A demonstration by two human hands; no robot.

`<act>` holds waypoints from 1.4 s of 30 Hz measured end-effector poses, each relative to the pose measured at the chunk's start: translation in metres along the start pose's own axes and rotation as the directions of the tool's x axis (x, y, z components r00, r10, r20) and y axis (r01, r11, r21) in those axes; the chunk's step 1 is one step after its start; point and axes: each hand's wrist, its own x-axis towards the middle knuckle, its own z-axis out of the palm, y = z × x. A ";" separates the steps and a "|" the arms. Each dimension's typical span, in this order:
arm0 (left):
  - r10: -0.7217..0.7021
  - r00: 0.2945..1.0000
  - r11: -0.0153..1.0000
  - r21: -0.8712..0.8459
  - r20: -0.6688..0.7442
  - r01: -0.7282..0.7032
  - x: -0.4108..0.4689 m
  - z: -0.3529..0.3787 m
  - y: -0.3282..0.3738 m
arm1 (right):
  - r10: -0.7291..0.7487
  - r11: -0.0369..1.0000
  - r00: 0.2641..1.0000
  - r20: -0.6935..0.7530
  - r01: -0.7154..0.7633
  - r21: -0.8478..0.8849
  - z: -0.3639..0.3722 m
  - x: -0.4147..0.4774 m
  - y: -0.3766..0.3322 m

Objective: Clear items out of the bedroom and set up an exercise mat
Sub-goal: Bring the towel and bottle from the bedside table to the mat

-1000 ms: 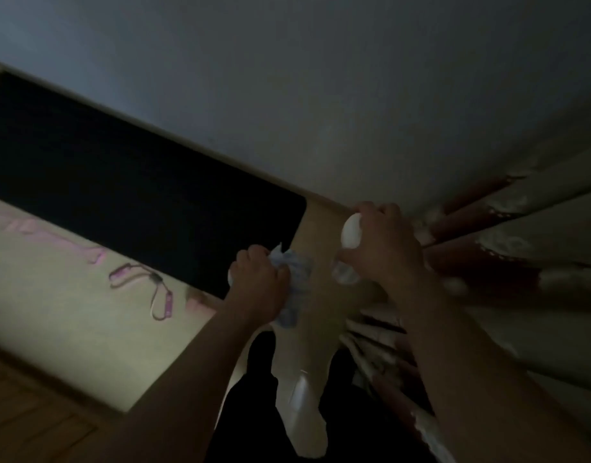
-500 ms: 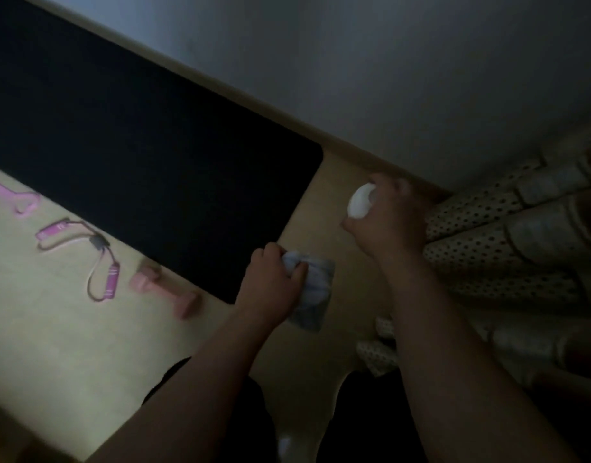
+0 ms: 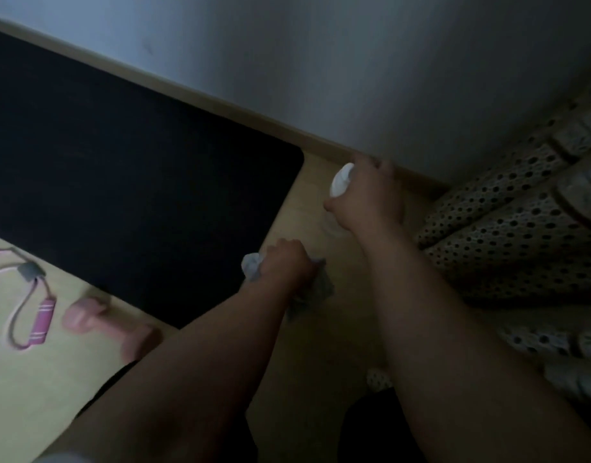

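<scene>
I judge this the wipe-down step: my left hand [image 3: 287, 264] clutches a cloth [image 3: 315, 290] mid-frame, my right hand [image 3: 369, 198] wraps a white bottle [image 3: 341, 180] just above, and the mat [image 3: 137, 162] lies flat upper left, so next I turn the bottle toward it.

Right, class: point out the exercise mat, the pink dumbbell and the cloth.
exercise mat [image 3: 137, 168], head view, middle of dark surface.
pink dumbbell [image 3: 113, 324], head view, its handle.
cloth [image 3: 315, 290], head view, hanging lower fold.

bare left hand [image 3: 285, 262] and right hand [image 3: 367, 198], unsleeved forearms [image 3: 193, 362], black trousers [image 3: 371, 429] on the legs below
</scene>
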 end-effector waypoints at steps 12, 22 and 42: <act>0.207 0.978 0.970 0.125 0.035 -0.210 0.039 0.103 -0.042 | -0.101 0.995 0.994 -0.048 0.101 -0.010 0.022 0.006 0.012; 0.189 0.950 0.915 0.306 0.247 -0.262 -0.077 -0.031 -0.013 | -0.145 0.988 0.989 -0.001 0.145 0.049 0.034 0.025 0.006; 0.126 0.983 0.982 0.127 0.131 -0.143 -0.105 -0.085 -0.088 | -0.206 0.962 0.952 0.225 0.240 -0.132 0.132 0.059 0.004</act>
